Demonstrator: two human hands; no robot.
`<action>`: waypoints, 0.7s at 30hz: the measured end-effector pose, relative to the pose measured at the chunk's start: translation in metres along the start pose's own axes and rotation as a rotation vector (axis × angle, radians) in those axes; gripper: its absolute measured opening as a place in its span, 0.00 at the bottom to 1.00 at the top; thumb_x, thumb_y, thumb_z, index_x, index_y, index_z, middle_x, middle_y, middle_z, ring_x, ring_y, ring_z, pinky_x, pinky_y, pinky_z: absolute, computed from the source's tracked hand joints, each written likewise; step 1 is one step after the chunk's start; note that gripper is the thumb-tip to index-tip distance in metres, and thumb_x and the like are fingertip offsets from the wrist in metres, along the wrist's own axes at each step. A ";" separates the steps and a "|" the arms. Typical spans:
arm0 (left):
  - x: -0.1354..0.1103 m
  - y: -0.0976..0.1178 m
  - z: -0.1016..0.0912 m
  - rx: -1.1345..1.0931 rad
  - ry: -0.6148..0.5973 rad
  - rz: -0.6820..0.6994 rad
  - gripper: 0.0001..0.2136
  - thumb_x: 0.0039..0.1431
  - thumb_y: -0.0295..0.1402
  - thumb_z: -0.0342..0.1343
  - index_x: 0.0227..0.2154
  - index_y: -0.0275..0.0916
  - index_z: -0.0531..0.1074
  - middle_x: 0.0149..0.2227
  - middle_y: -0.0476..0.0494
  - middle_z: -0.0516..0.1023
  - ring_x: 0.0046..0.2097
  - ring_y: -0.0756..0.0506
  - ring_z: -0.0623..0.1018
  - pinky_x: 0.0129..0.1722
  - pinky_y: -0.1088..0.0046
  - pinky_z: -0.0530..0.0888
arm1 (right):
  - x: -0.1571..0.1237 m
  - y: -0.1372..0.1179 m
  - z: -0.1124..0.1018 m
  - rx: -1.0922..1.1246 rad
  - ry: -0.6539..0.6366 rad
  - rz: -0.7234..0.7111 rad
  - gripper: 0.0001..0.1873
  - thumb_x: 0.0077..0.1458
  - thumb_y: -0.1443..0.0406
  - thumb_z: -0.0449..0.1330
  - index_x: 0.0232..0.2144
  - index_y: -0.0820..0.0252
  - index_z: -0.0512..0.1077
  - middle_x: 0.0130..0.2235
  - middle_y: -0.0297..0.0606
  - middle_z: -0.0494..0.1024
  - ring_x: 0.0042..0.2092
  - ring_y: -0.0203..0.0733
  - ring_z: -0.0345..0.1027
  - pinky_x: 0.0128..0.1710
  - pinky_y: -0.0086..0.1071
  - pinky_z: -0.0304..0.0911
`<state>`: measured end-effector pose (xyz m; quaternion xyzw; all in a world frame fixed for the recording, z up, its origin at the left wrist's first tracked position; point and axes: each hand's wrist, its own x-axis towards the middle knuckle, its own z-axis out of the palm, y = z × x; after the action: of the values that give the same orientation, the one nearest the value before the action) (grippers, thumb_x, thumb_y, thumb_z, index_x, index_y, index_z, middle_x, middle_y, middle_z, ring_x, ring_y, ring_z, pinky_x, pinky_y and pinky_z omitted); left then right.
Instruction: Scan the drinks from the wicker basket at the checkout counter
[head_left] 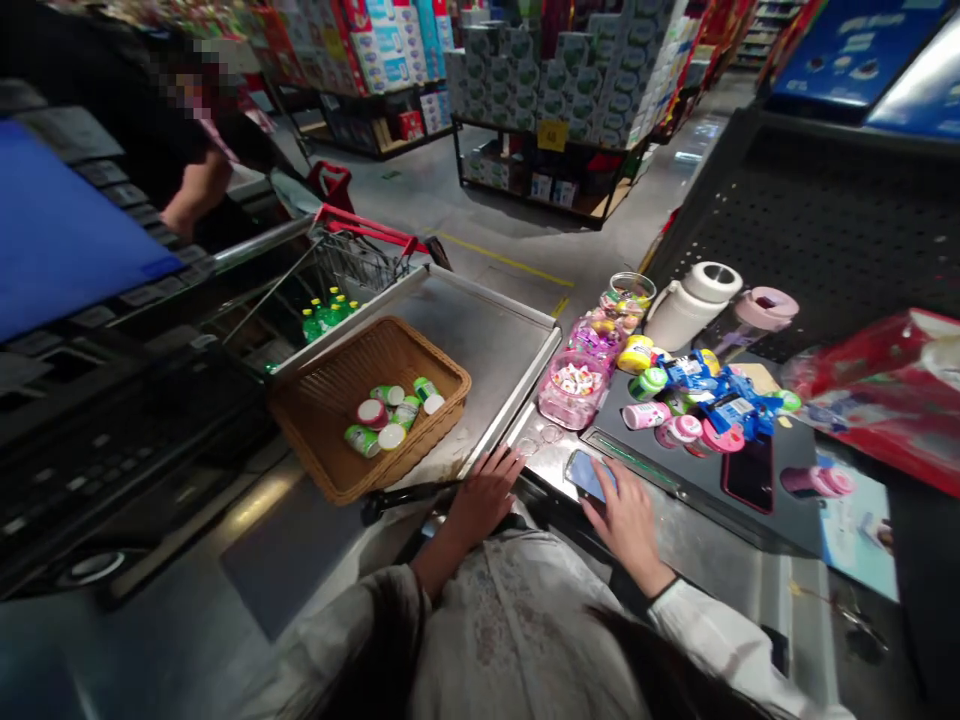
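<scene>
My left hand (486,492) rests flat on the steel checkout counter (495,345), fingers stretched out, just beside a wicker basket (337,400) that holds several small green and pink bottles (390,415). My right hand (626,515) is wrapped round a phone (586,473) with a blue lit screen, held low over the counter's edge. A second dark phone (748,475) lies on the black mat to the right.
Clear tubs of sweets (574,385), small colourful bottles and blue packets (705,395) crowd the mat. A white jug (694,300) stands behind. A red shopping trolley (352,255) with green bottles sits at the counter's far end, with another person (191,190) beside it. A red bag (892,390) lies on the right.
</scene>
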<state>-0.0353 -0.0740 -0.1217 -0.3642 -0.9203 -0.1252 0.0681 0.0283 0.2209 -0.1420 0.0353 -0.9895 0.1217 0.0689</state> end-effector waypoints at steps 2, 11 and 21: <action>-0.015 -0.004 -0.010 0.035 0.034 -0.087 0.31 0.69 0.32 0.51 0.72 0.42 0.51 0.72 0.42 0.60 0.74 0.42 0.54 0.72 0.57 0.55 | 0.010 -0.032 -0.002 0.037 0.083 -0.109 0.37 0.67 0.56 0.53 0.73 0.53 0.48 0.70 0.50 0.60 0.71 0.58 0.50 0.66 0.53 0.51; -0.129 -0.012 -0.041 0.304 0.243 -0.600 0.28 0.70 0.34 0.51 0.71 0.44 0.56 0.68 0.43 0.66 0.71 0.39 0.62 0.70 0.56 0.58 | 0.080 -0.155 0.019 0.236 -0.048 -0.577 0.41 0.66 0.56 0.54 0.74 0.55 0.42 0.73 0.46 0.54 0.74 0.56 0.41 0.69 0.54 0.47; -0.219 0.023 -0.043 0.440 0.245 -1.101 0.34 0.69 0.33 0.51 0.73 0.48 0.46 0.72 0.40 0.56 0.74 0.34 0.54 0.70 0.47 0.59 | 0.083 -0.237 0.079 0.201 -0.221 -0.920 0.27 0.68 0.61 0.53 0.66 0.58 0.61 0.61 0.48 0.73 0.63 0.53 0.62 0.59 0.47 0.57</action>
<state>0.1409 -0.2132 -0.1237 0.2052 -0.9634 0.0102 0.1723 -0.0430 -0.0323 -0.1501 0.4884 -0.8560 0.1691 0.0060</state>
